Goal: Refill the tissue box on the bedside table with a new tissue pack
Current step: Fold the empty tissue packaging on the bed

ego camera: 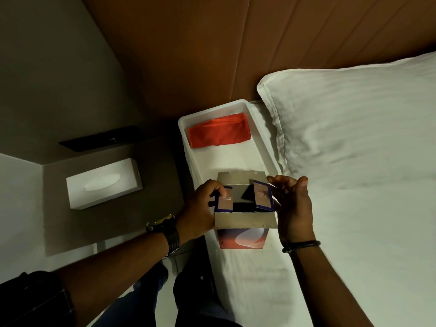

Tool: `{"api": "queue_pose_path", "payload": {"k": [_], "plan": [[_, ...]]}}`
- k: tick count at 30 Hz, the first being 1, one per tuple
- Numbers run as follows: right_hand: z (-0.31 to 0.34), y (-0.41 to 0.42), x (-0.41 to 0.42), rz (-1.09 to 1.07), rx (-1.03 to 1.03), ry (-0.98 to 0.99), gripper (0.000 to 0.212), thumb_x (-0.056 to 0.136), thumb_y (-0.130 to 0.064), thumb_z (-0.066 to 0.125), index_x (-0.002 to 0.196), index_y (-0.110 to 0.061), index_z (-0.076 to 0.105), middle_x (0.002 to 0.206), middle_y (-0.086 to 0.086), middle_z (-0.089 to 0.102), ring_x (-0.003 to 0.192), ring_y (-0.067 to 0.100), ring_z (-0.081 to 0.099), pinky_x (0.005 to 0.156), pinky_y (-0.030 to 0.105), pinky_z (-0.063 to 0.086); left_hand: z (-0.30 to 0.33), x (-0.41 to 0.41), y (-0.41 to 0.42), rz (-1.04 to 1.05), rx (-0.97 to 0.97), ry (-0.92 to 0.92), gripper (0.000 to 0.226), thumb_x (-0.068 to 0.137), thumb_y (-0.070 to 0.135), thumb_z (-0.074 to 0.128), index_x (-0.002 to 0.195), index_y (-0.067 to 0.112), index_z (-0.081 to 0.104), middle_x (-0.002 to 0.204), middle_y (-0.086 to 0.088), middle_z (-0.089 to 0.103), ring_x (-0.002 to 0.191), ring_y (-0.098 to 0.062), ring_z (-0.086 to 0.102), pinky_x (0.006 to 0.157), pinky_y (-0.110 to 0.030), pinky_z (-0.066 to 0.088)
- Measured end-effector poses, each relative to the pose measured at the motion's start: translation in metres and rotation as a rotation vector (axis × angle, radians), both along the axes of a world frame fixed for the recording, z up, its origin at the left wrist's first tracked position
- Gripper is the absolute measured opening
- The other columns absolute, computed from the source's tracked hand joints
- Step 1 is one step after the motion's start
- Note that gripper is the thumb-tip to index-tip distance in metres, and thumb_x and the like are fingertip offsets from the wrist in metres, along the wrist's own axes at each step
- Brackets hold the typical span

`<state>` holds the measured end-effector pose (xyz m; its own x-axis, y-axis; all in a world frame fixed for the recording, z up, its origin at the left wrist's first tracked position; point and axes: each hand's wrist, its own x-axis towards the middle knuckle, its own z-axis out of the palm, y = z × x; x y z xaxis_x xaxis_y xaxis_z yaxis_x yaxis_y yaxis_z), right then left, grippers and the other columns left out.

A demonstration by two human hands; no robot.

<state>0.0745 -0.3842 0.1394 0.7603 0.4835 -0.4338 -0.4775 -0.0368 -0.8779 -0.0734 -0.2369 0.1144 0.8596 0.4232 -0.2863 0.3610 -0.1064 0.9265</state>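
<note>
Pretty dim room – brown padded headboard (236,50) with vertical seams runs behind the bed (354,232), all white sheets plus a striped white pillow (354,114). Greyish wall (47,67) on the left, brown bedside worktop (113,223) tucked in the corner, pale floor (144,300) below.

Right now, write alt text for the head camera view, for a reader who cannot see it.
Two bare hands, left hand and right hand, hold the opened end flaps of a purple tissue carton over a white bed. Behind it sits a white tray holding a red cloth; a white tissue box rests on the bedside table at left.
</note>
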Motion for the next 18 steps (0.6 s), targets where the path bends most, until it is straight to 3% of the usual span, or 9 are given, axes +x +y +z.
{"api": "queue_pose_path", "payload": {"k": [2, 6, 9, 14, 18], "plan": [[0.001, -0.001, 0.000, -0.025, 0.019, 0.020, 0.055, 0.078, -0.068, 0.049, 0.101, -0.020, 0.065, 0.103, 0.002, 0.072, 0.104, 0.020, 0.067, 0.089, 0.042, 0.050, 0.002, -0.001, 0.000, 0.049, -0.029, -0.004, 0.071, 0.067, -0.001, 0.082, 0.109, 0.032, 0.035, 0.120, -0.001, 0.048, 0.115, -0.024, 0.054, 0.084, -0.025, 0.056], [0.002, -0.006, 0.001, 0.027, -0.031, -0.058, 0.018, 0.090, -0.026, 0.060, 0.105, -0.023, 0.069, 0.094, 0.002, 0.072, 0.093, 0.016, 0.069, 0.077, 0.031, 0.054, 0.004, -0.004, -0.001, 0.090, -0.136, 0.031, 0.105, 0.065, 0.010, 0.085, 0.134, 0.047, 0.015, 0.140, -0.010, 0.044, 0.125, -0.023, 0.050, 0.093, -0.043, 0.054], [0.000, -0.009, 0.001, 0.153, -0.108, -0.179, 0.031, 0.087, 0.002, 0.063, 0.108, -0.020, 0.070, 0.087, 0.015, 0.063, 0.082, 0.015, 0.067, 0.077, 0.026, 0.054, 0.002, -0.006, -0.001, 0.043, -0.142, 0.077, 0.121, 0.065, 0.016, 0.086, 0.138, 0.057, -0.001, 0.143, -0.006, 0.043, 0.128, -0.019, 0.048, 0.096, -0.045, 0.052], [0.002, -0.010, -0.002, 0.306, -0.217, -0.412, 0.038, 0.078, 0.017, 0.057, 0.077, -0.018, 0.070, 0.093, 0.008, 0.064, 0.085, 0.009, 0.062, 0.072, 0.015, 0.048, 0.003, -0.007, -0.004, 0.029, -0.085, 0.054, 0.095, 0.068, 0.012, 0.083, 0.130, 0.050, 0.022, 0.133, -0.001, 0.046, 0.126, -0.020, 0.049, 0.097, -0.041, 0.052], [0.004, -0.012, -0.001, 0.309, -0.197, -0.393, 0.029, 0.078, 0.009, 0.056, 0.079, -0.016, 0.072, 0.099, 0.007, 0.066, 0.095, 0.013, 0.063, 0.080, 0.021, 0.051, 0.007, -0.004, -0.007, -0.002, 0.012, -0.038, 0.072, 0.069, 0.006, 0.081, 0.116, 0.035, 0.035, 0.119, 0.010, 0.048, 0.116, -0.019, 0.053, 0.092, -0.033, 0.054]]}}
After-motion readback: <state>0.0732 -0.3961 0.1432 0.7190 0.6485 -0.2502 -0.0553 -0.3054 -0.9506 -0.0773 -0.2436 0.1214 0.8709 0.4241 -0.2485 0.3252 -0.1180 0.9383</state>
